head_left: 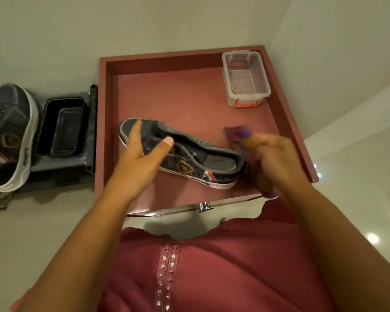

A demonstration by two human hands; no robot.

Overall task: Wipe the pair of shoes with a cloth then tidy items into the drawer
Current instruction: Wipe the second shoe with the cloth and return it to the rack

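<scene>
A dark grey sneaker with a white sole and a gold crest lies on its side in the open dark-red drawer, toe to the far left. My left hand rests on its toe end, fingers spread, thumb over the lace area. My right hand is blurred by the heel, closed on a purple cloth that sticks out beyond the fingers. The second sneaker stands outside the drawer at the far left, sole edge toward me.
A clear plastic box with red clips sits in the drawer's far right corner. A black tray lies on a dark stand left of the drawer. The drawer's chrome knob faces me. Glossy pale floor lies to the right.
</scene>
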